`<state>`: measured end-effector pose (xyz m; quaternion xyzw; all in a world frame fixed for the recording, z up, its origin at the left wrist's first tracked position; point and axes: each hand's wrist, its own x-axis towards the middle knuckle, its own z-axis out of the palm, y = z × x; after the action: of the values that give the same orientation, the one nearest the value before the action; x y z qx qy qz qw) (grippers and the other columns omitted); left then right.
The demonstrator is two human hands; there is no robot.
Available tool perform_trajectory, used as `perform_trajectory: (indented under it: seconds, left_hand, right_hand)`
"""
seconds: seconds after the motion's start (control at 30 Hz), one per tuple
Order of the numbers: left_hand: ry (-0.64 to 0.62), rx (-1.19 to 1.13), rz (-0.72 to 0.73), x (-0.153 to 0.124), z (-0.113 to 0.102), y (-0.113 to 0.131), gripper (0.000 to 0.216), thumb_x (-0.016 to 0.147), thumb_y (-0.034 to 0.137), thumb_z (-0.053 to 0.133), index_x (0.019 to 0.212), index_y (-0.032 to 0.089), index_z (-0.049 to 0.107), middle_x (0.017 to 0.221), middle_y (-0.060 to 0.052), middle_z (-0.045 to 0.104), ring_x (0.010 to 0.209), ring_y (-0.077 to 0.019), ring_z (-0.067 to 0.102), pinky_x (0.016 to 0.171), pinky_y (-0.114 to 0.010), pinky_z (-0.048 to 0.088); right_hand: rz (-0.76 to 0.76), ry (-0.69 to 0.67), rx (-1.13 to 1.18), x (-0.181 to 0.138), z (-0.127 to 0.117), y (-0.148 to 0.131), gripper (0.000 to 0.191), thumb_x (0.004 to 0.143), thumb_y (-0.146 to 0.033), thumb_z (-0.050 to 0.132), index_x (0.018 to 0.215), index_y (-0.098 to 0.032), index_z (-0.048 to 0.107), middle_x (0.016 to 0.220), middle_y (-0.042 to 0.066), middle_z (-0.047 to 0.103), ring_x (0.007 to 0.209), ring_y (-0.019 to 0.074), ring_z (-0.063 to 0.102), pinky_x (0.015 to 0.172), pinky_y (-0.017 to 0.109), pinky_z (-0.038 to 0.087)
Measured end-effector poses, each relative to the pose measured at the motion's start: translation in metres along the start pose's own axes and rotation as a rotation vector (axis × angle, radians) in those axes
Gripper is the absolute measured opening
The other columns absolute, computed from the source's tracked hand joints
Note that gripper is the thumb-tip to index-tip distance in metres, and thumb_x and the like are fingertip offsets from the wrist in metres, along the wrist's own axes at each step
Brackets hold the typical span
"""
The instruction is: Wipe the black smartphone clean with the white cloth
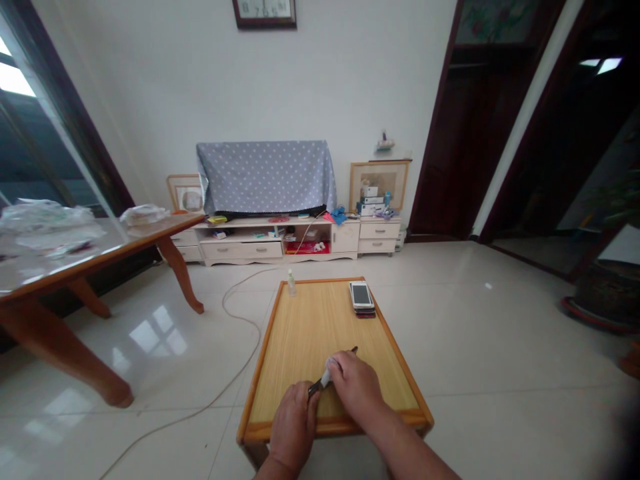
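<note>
Here, both hands gripping a dark slim object point(333, 368), perhaps a phone, no legible writing.

Two bare forearms, no sleeves, no jewellery

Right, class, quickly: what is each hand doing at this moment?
Left hand: closed on the near end of a thin dark object.
Right hand: closed, pressing a small white wad on it.

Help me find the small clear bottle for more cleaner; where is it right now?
In the head view, the small clear bottle stands upright at the low wooden table's far left corner, across from the stacked phones at the far right.
</note>
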<state>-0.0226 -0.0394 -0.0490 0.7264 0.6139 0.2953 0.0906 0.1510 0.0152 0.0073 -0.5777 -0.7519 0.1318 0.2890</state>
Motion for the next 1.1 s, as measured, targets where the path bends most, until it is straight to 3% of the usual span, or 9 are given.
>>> perform_trajectory:
  seconds: [0.1, 0.33, 0.63, 0.83, 0.97, 1.1]
  left_hand:
    - [-0.011, -0.012, 0.003, 0.0, -0.001, 0.001, 0.027, 0.101, 0.036, 0.036, 0.1, 0.023, 0.059, 0.09, -0.006, 0.062, 0.088, -0.0218, 0.059, 0.079, -0.035, 0.047]
    - [-0.021, -0.031, -0.015, 0.002, -0.003, 0.003, 0.027, 0.101, 0.037, 0.035, 0.101, 0.022, 0.058, 0.092, -0.007, 0.062, 0.091, -0.0223, 0.06, 0.083, -0.036, 0.047]
    - [0.01, 0.014, 0.007, 0.002, -0.001, 0.003, 0.021, 0.097, 0.028, 0.039, 0.094, 0.022, 0.059, 0.09, -0.006, 0.063, 0.088, -0.0214, 0.061, 0.078, -0.033, 0.048]
    - [0.029, -0.017, -0.008, 0.003, -0.006, 0.011, 0.027, 0.1, 0.036, 0.036, 0.098, 0.023, 0.059, 0.087, -0.006, 0.062, 0.087, -0.0218, 0.061, 0.079, -0.034, 0.049]
    - [0.021, -0.032, -0.022, 0.003, -0.006, 0.01, 0.028, 0.1, 0.038, 0.035, 0.098, 0.023, 0.059, 0.089, -0.006, 0.062, 0.089, -0.0222, 0.061, 0.081, -0.036, 0.049]
    - [0.017, -0.034, -0.023, 0.004, -0.004, 0.008, 0.027, 0.1, 0.038, 0.037, 0.099, 0.023, 0.059, 0.09, -0.006, 0.063, 0.09, -0.0221, 0.061, 0.083, -0.036, 0.049]
  right_hand:
    - [-0.036, -0.041, 0.024, -0.004, 0.003, -0.005, 0.022, 0.098, -0.033, 0.048, 0.086, -0.024, 0.064, 0.087, -0.001, 0.067, 0.08, 0.0136, 0.06, 0.068, 0.024, 0.032]
    - [0.215, 0.083, -0.073, 0.021, -0.016, 0.028, 0.024, 0.099, -0.033, 0.046, 0.088, -0.023, 0.065, 0.09, 0.002, 0.067, 0.084, 0.0153, 0.06, 0.068, 0.025, 0.031]
    - [-0.068, -0.051, 0.028, -0.014, 0.013, -0.03, 0.02, 0.097, -0.034, 0.049, 0.09, -0.026, 0.066, 0.088, -0.001, 0.068, 0.081, 0.0143, 0.061, 0.068, 0.025, 0.032]
    - [0.191, 0.093, 0.061, 0.02, -0.005, 0.022, 0.026, 0.096, -0.035, 0.048, 0.081, -0.023, 0.065, 0.082, 0.001, 0.067, 0.075, 0.0145, 0.058, 0.063, 0.025, 0.029]
    - [0.321, 0.175, 0.337, 0.033, -0.008, 0.055, 0.031, 0.092, -0.041, 0.051, 0.07, -0.022, 0.061, 0.069, 0.0, 0.062, 0.067, 0.0155, 0.053, 0.06, 0.026, 0.028]
    - [0.372, 0.19, 0.556, 0.032, 0.003, 0.061, 0.034, 0.087, -0.049, 0.053, 0.067, -0.022, 0.058, 0.065, -0.001, 0.059, 0.066, 0.0169, 0.053, 0.061, 0.025, 0.032]
